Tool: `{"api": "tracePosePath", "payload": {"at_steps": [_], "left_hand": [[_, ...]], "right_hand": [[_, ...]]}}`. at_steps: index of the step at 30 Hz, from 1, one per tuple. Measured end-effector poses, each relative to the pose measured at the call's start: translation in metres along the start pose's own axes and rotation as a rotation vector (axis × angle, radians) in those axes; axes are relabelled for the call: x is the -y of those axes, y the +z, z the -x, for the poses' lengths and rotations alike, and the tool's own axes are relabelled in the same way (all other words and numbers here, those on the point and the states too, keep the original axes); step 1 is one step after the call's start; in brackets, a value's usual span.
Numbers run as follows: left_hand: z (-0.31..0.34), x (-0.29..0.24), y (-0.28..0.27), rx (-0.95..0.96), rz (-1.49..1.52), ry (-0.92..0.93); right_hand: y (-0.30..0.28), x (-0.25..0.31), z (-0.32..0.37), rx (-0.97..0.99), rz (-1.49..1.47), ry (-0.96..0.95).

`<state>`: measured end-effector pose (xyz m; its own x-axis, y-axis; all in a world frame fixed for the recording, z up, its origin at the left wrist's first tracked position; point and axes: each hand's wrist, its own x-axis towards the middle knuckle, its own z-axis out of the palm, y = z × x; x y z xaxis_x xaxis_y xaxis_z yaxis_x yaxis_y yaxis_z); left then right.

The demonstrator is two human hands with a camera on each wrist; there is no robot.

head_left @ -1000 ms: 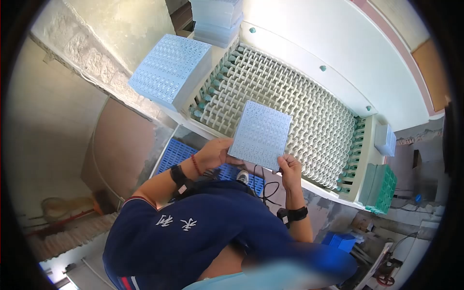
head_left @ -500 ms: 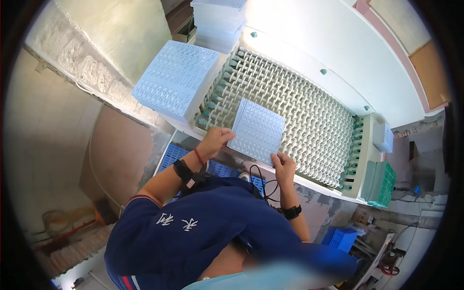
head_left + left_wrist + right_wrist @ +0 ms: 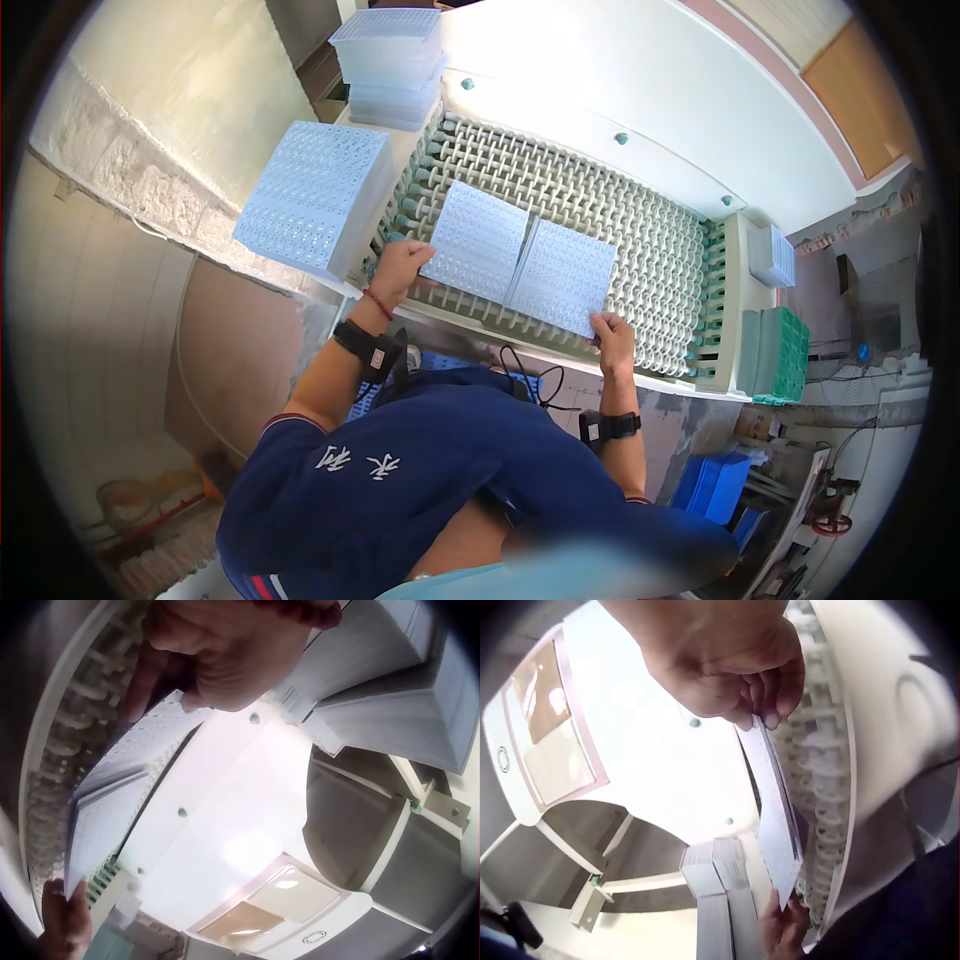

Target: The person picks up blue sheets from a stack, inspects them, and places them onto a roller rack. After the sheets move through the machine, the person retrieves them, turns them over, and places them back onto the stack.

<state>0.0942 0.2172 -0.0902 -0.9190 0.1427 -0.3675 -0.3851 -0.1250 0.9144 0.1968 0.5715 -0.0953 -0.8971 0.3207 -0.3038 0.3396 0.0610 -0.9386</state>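
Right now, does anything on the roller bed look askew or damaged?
Nothing stands out. The left sheet and right sheet lie side by side, square with the roller bed; the left hand and right hand each pinch an outer corner.

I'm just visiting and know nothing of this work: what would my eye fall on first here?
A person holds two pale blue dotted sheets side by side over a white roller bed: the left hand grips the left sheet, the right hand pinches the right sheet at its near corner. A thick stack of like sheets sits left of the bed, and green crates stand at its right end.
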Motion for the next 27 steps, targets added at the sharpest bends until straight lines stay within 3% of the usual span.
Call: {"api": "tracePosePath", "payload": {"at_steps": [1,3,5,6,7,10,11,13,18,20,21,23,25,27], "left_hand": [[-0.002,-0.001,0.000,-0.032,-0.070,0.010],[0.001,-0.009,0.007,-0.071,-0.244,0.043],[0.011,-0.020,0.017,-0.310,-1.188,0.274],[0.014,-0.015,0.020,-0.358,-1.368,0.392],[0.016,-0.014,0.022,-0.357,-1.367,0.397],[0.022,-0.015,0.036,-0.226,-1.394,0.819],[0.023,-0.013,0.039,-0.224,-1.390,0.818],[0.023,-0.007,0.046,-0.032,-1.456,0.874],[0.003,0.011,0.042,0.001,-1.470,0.761],[0.001,0.010,0.046,-0.007,-1.477,0.742],[0.000,0.007,0.048,-0.006,-1.510,0.717],[0.001,-0.002,0.058,0.001,-1.545,0.693],[0.002,-0.012,0.084,0.119,-1.529,0.901],[-0.002,-0.010,0.111,0.206,-1.552,0.910]], "right_hand": [[-0.002,0.005,-0.002,-0.007,-0.003,-0.002],[-0.005,0.016,-0.006,-0.046,0.265,-0.045],[-0.017,0.014,-0.014,-0.053,0.318,-0.046],[-0.025,0.013,-0.016,-0.041,0.203,-0.012],[-0.035,0.013,-0.019,-0.029,0.088,0.021],[-0.079,0.003,-0.024,-0.120,0.028,0.015],[-0.094,0.003,-0.024,-0.164,0.038,0.008],[-0.125,0.002,-0.026,-0.219,0.064,0.006],[-0.176,-0.010,-0.044,-0.342,0.205,0.011],[-0.192,-0.019,-0.050,-0.371,0.515,-0.099],[-0.193,-0.016,-0.046,-0.377,0.509,-0.098],[-0.193,0.000,-0.031,-0.416,0.121,0.031],[-0.196,0.001,-0.020,-0.439,0.116,0.036],[-0.202,-0.010,-0.013,-0.418,-0.085,0.014]]}}
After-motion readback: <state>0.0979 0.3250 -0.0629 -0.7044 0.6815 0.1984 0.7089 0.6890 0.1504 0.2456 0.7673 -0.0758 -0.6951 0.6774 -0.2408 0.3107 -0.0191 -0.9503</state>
